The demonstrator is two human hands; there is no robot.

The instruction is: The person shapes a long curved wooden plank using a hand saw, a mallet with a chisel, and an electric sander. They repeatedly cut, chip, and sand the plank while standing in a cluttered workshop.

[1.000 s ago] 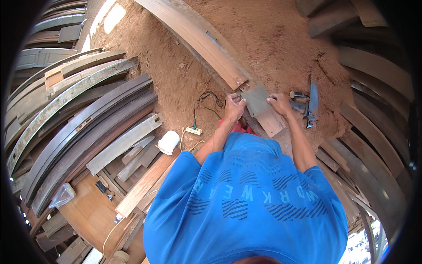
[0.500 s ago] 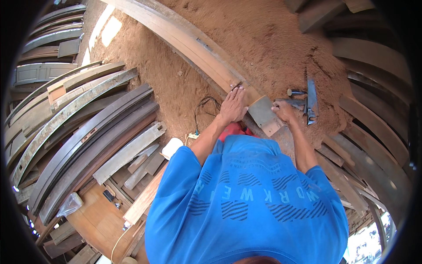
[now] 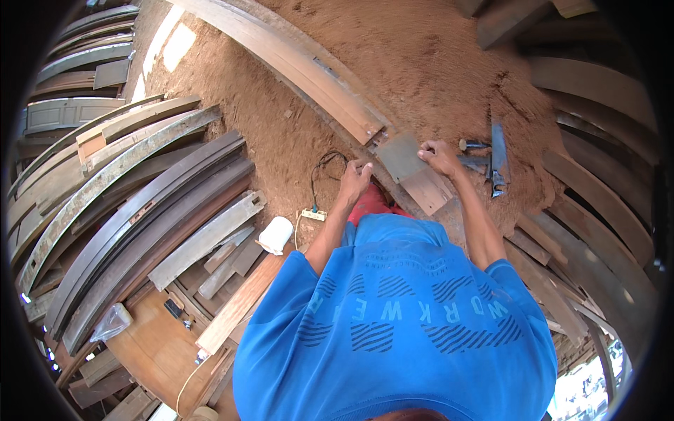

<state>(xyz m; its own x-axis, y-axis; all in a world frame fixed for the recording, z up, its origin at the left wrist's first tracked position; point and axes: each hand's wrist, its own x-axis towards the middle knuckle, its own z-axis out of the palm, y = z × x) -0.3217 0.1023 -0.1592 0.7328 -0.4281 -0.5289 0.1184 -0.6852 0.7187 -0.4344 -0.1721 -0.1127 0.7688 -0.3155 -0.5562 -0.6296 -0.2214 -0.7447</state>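
A long pale timber [image 3: 309, 77] runs from the far left toward me, with a dark slot cut in its upper face. Beyond its near end lies a flat grey square sheet [image 3: 400, 158], beside a short pinkish wood piece [image 3: 428, 191]. My left hand [image 3: 355, 181] is raised left of the sheet, its fingers curled together. My right hand [image 3: 441, 158] sits at the sheet's right edge with thumb and fingers pinched. Whatever either hand may hold is too small to make out.
A hammer [image 3: 474, 145] and a long blue-grey metal blade [image 3: 498, 154] lie on the sawdust-covered ground to the right. Near my left arm are a power strip [image 3: 313, 215] with a black cable and a white container [image 3: 276, 234]. Stacked boards [image 3: 147, 203] line both sides.
My left hand has come off the timber, drawn back toward me and curled its fingers. The grey sheet has shifted away and left. My right hand has moved slightly left and away.
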